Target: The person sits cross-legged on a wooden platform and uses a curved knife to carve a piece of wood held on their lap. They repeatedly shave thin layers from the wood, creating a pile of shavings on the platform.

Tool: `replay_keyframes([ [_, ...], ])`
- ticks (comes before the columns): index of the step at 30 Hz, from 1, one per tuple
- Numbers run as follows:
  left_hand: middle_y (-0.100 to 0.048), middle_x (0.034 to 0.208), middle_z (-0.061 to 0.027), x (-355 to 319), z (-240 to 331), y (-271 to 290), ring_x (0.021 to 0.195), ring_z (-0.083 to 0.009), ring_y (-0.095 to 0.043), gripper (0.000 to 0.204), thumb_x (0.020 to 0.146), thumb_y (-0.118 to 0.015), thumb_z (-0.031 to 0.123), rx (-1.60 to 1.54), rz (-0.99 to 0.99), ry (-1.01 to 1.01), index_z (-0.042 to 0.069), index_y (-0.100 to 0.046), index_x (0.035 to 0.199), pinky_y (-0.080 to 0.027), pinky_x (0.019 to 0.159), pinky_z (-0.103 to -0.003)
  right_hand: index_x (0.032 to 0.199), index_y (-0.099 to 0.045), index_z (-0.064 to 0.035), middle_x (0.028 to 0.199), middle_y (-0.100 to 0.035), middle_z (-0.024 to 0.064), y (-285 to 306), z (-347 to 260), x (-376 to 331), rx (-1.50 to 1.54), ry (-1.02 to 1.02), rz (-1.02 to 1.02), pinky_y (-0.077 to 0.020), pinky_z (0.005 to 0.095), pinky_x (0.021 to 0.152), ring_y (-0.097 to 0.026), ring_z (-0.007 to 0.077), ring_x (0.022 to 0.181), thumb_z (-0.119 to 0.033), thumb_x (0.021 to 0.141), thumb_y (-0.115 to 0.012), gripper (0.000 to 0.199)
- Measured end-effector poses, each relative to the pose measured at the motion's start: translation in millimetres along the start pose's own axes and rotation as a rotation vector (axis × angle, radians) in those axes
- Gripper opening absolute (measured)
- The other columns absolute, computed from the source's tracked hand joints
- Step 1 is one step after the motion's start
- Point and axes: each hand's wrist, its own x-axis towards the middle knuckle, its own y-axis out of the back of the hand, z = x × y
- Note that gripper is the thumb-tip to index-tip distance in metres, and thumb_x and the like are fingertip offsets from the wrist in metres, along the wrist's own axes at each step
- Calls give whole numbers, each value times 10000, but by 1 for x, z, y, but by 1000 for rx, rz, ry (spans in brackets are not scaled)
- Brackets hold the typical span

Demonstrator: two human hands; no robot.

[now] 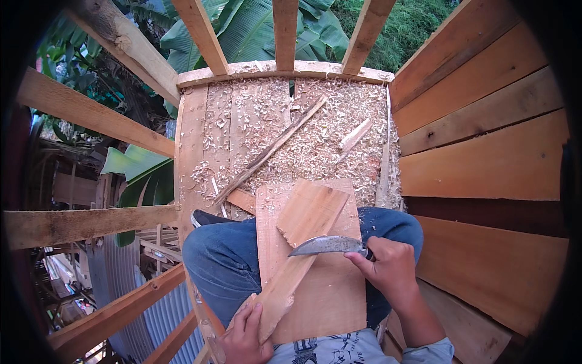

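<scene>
A knife (327, 244) is gripped by its handle in the right hand (388, 264), with the fingers curled tightly around it. Its curved blade is pointed toward the left and laid across a paddle-shaped piece of wood (288, 279); whether the edge is sunk into the wood cannot be told. The narrow end of this piece is clasped by the left hand (245, 330), fingers bent over it, while its broad end is stretched out ahead of both hands. Beneath it, between the hands, a wide board (333, 297) is supported on the jeans (221, 249). Farther ahead of the hands, a long stick (273, 148) is surrounded by shavings (303, 161).
</scene>
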Motion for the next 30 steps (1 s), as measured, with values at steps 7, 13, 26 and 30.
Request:
replay_keyframes([
  [7,-565,1288,-186,-5,2,9,1090,-379,-607,583,750,-552,7,-94,-83,90,59,-525,1331,-536,844,-414,607,-499,-27,556,-535,161,16,48,21,-75,-292,220,-411,404,447,-543,357,502,-430,819,-712,503],
  [13,-524,1327,-211,-5,-1,5,1162,-386,-570,609,729,-551,-4,-86,-148,90,34,-510,1335,-524,906,-419,574,-499,-71,508,-502,94,0,-8,-10,60,-2,-8,-408,375,431,-527,278,447,-472,773,-745,511],
  [26,-617,1087,-209,-7,-12,-1,896,-348,-695,658,538,-592,100,22,-26,-18,-5,-606,1188,-587,692,-384,633,-510,6,544,-506,187,8,39,22,20,-278,187,-380,424,452,-511,385,492,-405,841,-700,498],
  [30,-610,1090,-220,-4,-12,0,927,-372,-684,656,541,-596,97,-17,-33,-16,-10,-603,1188,-588,723,-396,623,-514,6,527,-492,186,24,12,14,88,-268,101,-403,409,459,-523,364,469,-351,836,-716,462],
])
